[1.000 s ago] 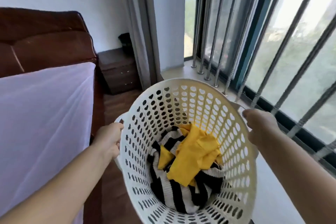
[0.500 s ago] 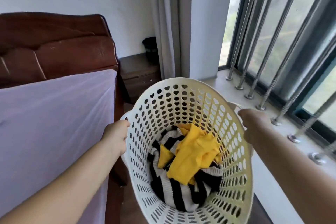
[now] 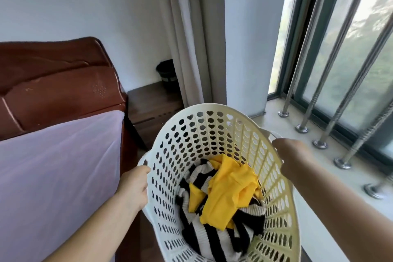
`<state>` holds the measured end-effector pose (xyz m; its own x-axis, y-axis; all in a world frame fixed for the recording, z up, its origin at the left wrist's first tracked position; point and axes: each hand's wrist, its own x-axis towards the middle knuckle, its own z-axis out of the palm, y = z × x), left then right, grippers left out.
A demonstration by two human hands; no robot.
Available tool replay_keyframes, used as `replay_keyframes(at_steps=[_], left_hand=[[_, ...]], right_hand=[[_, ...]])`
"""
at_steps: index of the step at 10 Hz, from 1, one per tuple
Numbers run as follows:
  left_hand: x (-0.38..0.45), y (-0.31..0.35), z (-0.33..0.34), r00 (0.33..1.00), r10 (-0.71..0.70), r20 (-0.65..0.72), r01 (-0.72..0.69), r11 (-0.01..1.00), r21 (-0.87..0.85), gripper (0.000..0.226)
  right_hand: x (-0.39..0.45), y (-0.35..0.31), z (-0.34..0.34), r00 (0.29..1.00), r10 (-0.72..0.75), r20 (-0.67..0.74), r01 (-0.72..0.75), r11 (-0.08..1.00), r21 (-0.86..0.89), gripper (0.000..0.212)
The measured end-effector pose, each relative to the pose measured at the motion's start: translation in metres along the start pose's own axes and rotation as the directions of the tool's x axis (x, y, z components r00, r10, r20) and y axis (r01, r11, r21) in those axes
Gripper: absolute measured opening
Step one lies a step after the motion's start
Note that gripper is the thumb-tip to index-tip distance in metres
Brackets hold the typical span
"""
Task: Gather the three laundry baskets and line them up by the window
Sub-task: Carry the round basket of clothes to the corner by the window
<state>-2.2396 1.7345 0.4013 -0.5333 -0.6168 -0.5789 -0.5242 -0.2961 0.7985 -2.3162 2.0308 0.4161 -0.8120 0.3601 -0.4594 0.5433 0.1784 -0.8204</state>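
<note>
A cream plastic laundry basket (image 3: 204, 125) with heart-shaped holes is held up in front of me, tilted toward me. Inside lie a yellow garment (image 3: 227, 191) and a black-and-white striped garment (image 3: 204, 238). My left hand (image 3: 134, 187) grips the basket's left handle. My right hand (image 3: 291, 153) grips the right handle. The basket hangs between the bed and the window ledge (image 3: 319, 161). No other basket is in view.
A bed with a lilac sheet (image 3: 57, 176) and a brown headboard (image 3: 55, 83) fills the left. A dark nightstand (image 3: 153, 104) with a black pot (image 3: 167, 72) stands behind the basket, beside a grey curtain (image 3: 191, 34). Steel bars (image 3: 331, 70) front the window on the right.
My view has swung left and closer to the corner: the curtain and nightstand now sit behind the basket, the window bars have slid right. Both hands keep hold of the basket.
</note>
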Motion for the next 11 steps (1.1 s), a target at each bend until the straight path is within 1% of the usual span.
replay_keyframes(at_steps=[1,2,3,4,5,6,7,8,9,10,11], left_hand=[[0.039,0.028,0.034,1.0,0.007,0.017,-0.007,1.0,-0.011,0.018],[0.069,0.047,0.06,1.0,-0.008,-0.001,0.008,1.0,-0.028,0.032],[0.111,0.065,0.081,0.999,-0.039,0.011,0.039,0.999,0.027,0.033],[0.162,0.085,0.098,0.995,-0.094,0.029,0.091,0.993,0.077,0.037],[0.215,0.103,0.114,0.995,-0.1,0.022,0.098,0.99,0.098,0.036],[0.275,0.114,0.126,0.991,-0.132,0.019,0.131,0.989,0.072,0.026],[0.34,0.115,0.145,0.987,-0.16,-0.006,0.16,0.979,0.125,0.025],[0.37,0.101,0.146,0.98,-0.2,-0.006,0.198,0.964,0.177,0.031],[0.434,0.078,0.159,0.977,-0.211,-0.042,0.215,0.96,0.177,0.024],[0.49,0.06,0.178,0.973,-0.22,-0.064,0.228,0.959,0.168,0.019],[0.536,0.041,0.197,0.969,-0.238,-0.058,0.245,0.957,0.158,0.021]], right_hand=[[0.052,-0.028,0.024,1.0,-0.001,0.03,0.002,0.999,-0.039,0.001],[0.083,-0.041,0.045,0.999,0.031,0.006,-0.031,0.998,0.046,0.022],[0.122,-0.059,0.077,0.998,0.038,-0.042,-0.035,0.997,0.075,0.027],[0.161,-0.071,0.115,0.998,0.048,-0.05,-0.045,0.997,0.056,0.025],[0.198,-0.081,0.155,0.995,0.076,-0.064,-0.077,0.997,-0.018,0.013],[0.24,-0.087,0.201,0.988,0.11,-0.11,-0.116,0.992,-0.052,0.008],[0.287,-0.084,0.255,0.988,0.104,-0.111,-0.117,0.987,-0.111,0.013],[0.306,-0.072,0.275,0.989,0.098,-0.107,-0.117,0.974,-0.195,0.018],[0.354,-0.053,0.318,0.989,0.102,-0.102,-0.125,0.961,-0.247,0.021],[0.396,-0.039,0.357,0.994,0.09,-0.064,-0.104,0.956,-0.273,0.022],[0.432,-0.019,0.383,0.995,0.077,-0.07,-0.095,0.944,-0.315,0.027]])
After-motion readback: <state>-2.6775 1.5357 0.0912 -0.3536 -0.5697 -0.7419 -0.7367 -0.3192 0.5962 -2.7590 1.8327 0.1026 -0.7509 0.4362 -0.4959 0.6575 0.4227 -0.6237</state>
